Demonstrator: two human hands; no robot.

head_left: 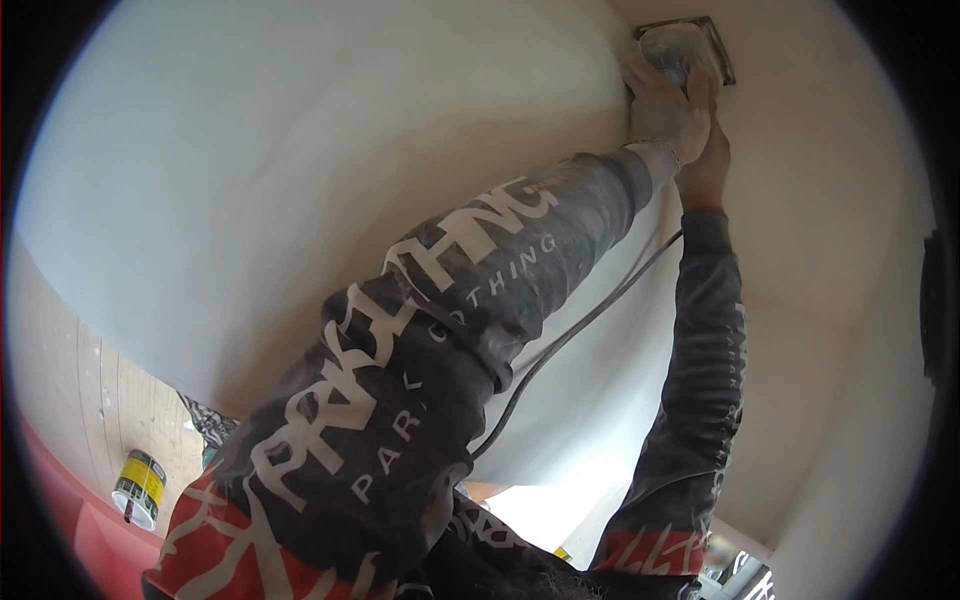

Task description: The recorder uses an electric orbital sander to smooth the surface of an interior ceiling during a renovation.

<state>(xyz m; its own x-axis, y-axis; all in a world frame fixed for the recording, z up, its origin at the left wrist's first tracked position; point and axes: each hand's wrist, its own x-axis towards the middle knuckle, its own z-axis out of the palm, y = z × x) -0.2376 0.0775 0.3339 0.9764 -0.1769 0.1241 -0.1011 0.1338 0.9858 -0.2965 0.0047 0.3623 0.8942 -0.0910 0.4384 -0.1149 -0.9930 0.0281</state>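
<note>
High up at the right, a dusty sheet sander (676, 50) with a dark rectangular base lies flat against the pale wall surface (800, 180). My left hand (668, 115), a thin bracelet at its wrist, is wrapped over the sander's body. Just below and partly behind it, my right hand (712, 155) closes on the same tool; most of its fingers are hidden. A dark power cord (575, 335) hangs from near my right wrist down behind my left arm.
A broad white curved-looking wall (300, 150) fills the left and middle. Down at the left, a tin (140, 488) with a yellow and black label stands on wooden boards (100, 385) beside a red-pink edge (100, 540). Bright light comes from below.
</note>
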